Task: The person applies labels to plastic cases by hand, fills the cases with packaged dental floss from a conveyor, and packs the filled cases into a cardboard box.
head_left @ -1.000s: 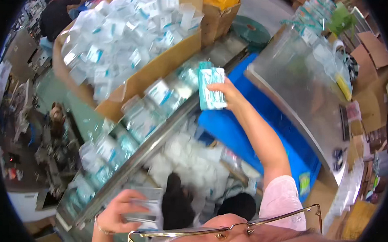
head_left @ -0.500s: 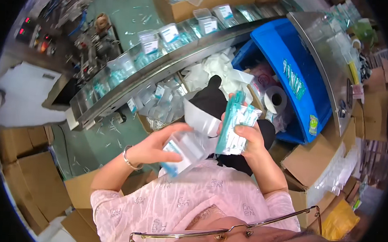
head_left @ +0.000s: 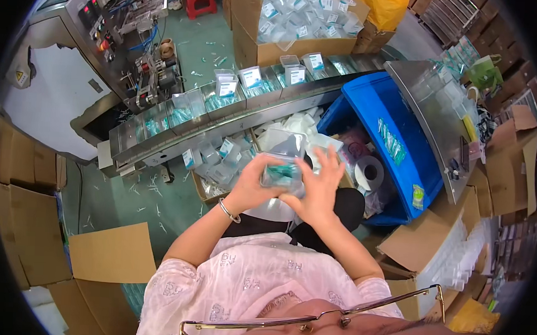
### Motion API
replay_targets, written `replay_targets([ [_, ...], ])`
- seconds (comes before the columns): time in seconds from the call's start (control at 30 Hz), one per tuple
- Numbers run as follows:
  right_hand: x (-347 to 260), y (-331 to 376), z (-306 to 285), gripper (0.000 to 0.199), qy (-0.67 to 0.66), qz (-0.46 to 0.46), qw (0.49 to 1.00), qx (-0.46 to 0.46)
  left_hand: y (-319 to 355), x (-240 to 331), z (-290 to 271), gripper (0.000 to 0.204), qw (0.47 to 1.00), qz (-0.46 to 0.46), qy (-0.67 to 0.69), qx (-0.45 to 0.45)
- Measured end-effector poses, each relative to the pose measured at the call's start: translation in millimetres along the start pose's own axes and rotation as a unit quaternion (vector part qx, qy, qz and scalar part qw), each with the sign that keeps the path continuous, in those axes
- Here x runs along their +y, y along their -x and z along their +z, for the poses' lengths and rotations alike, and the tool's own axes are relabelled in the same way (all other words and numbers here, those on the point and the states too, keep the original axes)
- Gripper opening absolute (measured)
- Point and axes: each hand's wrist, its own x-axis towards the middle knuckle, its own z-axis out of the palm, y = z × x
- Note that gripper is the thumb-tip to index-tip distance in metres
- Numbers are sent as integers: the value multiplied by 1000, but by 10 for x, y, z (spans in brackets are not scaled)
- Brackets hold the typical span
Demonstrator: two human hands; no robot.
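A clear plastic box [head_left: 283,150] with its lid up is in front of my chest. My left hand [head_left: 251,187] grips the box from the left side. A bunch of small teal pieces [head_left: 284,172] sits in the box, and my right hand [head_left: 318,187] rests on it with fingers spread. I wear a bracelet on my left wrist. A metal conveyor tray line [head_left: 223,105] carrying more clear boxes runs just beyond my hands.
A blue bin [head_left: 396,119] with a tape roll [head_left: 370,172] stands to my right. A cardboard carton of filled boxes [head_left: 299,19] sits beyond the conveyor. A machine with wires [head_left: 130,30] is at the far left. Flat cardboard [head_left: 109,256] lies at my left.
A second ago my right hand reached out to the conveyor holding teal pieces. It has come back to my lap, and the pieces now sit in the clear box that my left hand holds.
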Motion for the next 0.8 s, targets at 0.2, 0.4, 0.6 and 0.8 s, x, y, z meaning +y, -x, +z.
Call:
replay_targets([
  [0.2,52,-85,131,72,9,-114,968,-223,-91,-235,144,79,998,39,-57,-8],
  [0.4,236,-1,244,64,-75,-65,983,-156,-131,-158,91,102,998,-41,-37,-11],
  [0.6,420,21,526,62,-123,-131,971,-157,-13,-276,43,89,902,-135,408,44],
  [0.8,201,-19,466,66,-193,169,966,-2,277,-516,93,48,962,-113,223,111],
])
